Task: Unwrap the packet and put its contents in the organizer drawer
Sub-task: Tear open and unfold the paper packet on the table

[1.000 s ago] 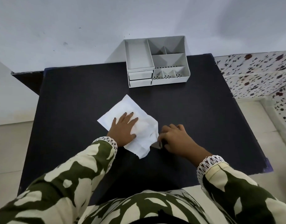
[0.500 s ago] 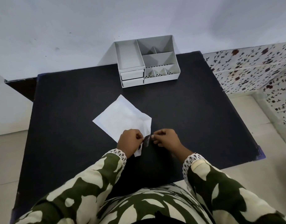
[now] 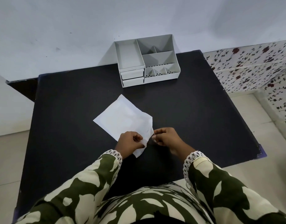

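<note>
A black desk (image 3: 74,110) fills most of the view, pushed against a pale wall, with a floral-patterned tiled surface (image 3: 252,65) off to its right. At the desk's far edge stands a grey organizer (image 3: 147,62), open compartments on top and two shut drawers (image 3: 132,77) stacked at its front left; no brand or lettering can be read on it. Nearer the person lies the white paper packet (image 3: 122,118), partly unfolded and flat on the desk, well apart from the organizer; a faint small mark near its right edge is too small to read. Both arms come in from below in green-and-cream patterned sleeves (image 3: 84,183) with lace cuffs, wrists bent inward so the knuckles face each other. The left hand (image 3: 131,141) is curled, pinching the packet's near corner between thumb and fingers. The right hand (image 3: 166,136) is also curled at the packet's right edge, fingertips pinched together on the paper or something tiny there; which, I cannot tell.
</note>
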